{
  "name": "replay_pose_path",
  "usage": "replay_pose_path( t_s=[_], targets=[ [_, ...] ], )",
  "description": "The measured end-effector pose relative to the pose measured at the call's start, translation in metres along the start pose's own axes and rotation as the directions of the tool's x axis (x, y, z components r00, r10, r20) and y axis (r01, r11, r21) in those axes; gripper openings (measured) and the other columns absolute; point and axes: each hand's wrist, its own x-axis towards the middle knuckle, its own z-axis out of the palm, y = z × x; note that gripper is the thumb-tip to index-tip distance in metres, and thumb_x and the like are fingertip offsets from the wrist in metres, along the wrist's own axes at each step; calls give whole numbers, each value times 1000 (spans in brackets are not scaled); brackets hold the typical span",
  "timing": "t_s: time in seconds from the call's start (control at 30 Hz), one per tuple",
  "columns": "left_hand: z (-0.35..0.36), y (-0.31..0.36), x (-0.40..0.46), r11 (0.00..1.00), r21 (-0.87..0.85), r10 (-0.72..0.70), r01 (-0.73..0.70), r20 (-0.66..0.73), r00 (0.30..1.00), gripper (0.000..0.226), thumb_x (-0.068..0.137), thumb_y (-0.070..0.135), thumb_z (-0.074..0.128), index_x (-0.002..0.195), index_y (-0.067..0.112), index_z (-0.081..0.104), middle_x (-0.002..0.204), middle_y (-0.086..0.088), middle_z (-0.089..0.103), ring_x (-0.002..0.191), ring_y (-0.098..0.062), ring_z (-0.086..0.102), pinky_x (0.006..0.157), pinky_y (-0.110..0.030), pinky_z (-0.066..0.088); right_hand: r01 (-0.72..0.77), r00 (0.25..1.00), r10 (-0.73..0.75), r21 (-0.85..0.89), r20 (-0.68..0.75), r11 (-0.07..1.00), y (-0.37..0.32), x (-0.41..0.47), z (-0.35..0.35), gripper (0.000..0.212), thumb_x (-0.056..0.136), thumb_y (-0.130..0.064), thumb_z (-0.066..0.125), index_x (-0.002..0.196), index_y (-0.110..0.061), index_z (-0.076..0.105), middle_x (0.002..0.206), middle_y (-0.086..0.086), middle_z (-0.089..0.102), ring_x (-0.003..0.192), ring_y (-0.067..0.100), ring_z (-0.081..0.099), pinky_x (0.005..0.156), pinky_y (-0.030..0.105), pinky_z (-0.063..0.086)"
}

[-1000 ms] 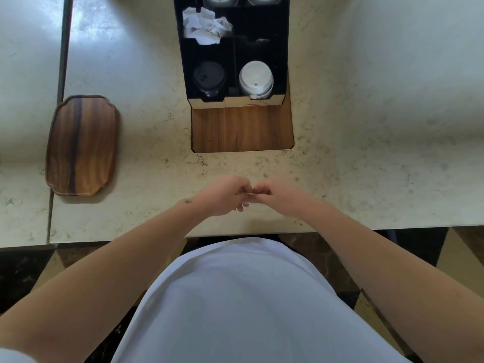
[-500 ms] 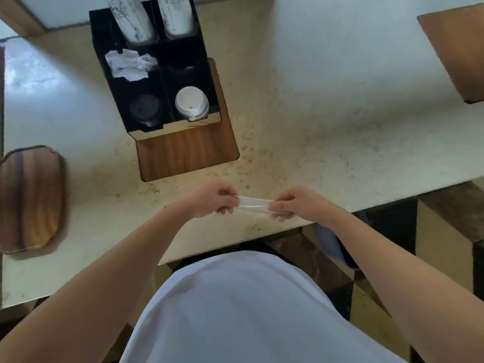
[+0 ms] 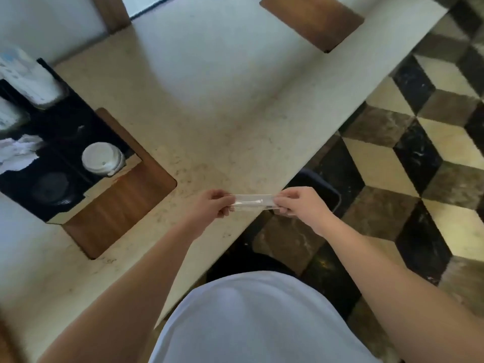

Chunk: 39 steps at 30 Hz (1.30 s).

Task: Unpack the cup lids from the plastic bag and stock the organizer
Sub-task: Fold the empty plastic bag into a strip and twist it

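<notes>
A crumpled strip of clear plastic bag (image 3: 252, 202) is stretched flat between both hands over the counter's front edge. My left hand (image 3: 213, 204) pinches its left end and my right hand (image 3: 298, 204) pinches its right end. The black organizer (image 3: 60, 142) stands at the left on a wooden board (image 3: 123, 205). One front slot holds a stack of white cup lids (image 3: 102, 159), and the slot beside it holds black lids (image 3: 51, 188). White crumpled paper (image 3: 18, 153) fills another compartment. Paper cups (image 3: 28, 79) stick out at the back.
The pale stone counter (image 3: 222, 106) runs diagonally, with a second wooden board (image 3: 314, 19) at the far end. A dark bin (image 3: 322, 189) sits on the chequered floor (image 3: 419, 153) just below my right hand.
My hands have pulled apart, stretching the plastic out between them. The view has swung right, so the organizer now sits at the far left and the floor and bin show.
</notes>
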Motion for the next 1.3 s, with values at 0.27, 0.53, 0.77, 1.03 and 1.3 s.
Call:
replay_pose_path(
  t_s=[0.27,0.53,0.77,1.03,1.3],
  targets=[
    [78,40,33,995,99,19,-27,77,997,10,90,18,74,84,11,70,72,-6,75,59,-11,63,55,-18,51,-42,949,139,323,-283,945,48,-18,-54,6,92,-25,75,90,-21,80,69,-7,73,63,1,68,62,16,57],
    [148,81,63,968,246,32,-54,92,995,12,95,13,67,85,9,73,79,-13,68,69,-18,58,69,-29,48,-38,916,247,546,-315,837,93,-4,-103,6,93,-25,74,97,-27,77,80,-10,76,80,2,73,61,13,55],
    [236,96,102,906,420,34,-56,59,998,19,98,29,66,93,12,72,74,-2,68,71,-16,61,70,-27,51,-84,894,354,672,-275,736,130,1,-172,3,89,-31,78,89,-30,80,83,-5,78,79,7,76,64,17,57],
    [281,97,157,795,595,112,-119,49,992,41,98,52,54,81,18,69,71,2,69,73,-13,65,69,-26,52,-85,825,513,845,-237,528,150,12,-216,11,92,-24,75,100,-16,78,82,1,78,76,11,71,66,22,57],
    [282,116,251,0,949,470,-316,279,837,45,100,46,45,142,28,45,154,-5,42,144,-30,31,118,-48,28,25,711,690,985,-138,171,154,43,-216,12,97,-11,65,101,-1,70,87,12,72,79,17,69,71,28,57]
  ],
)
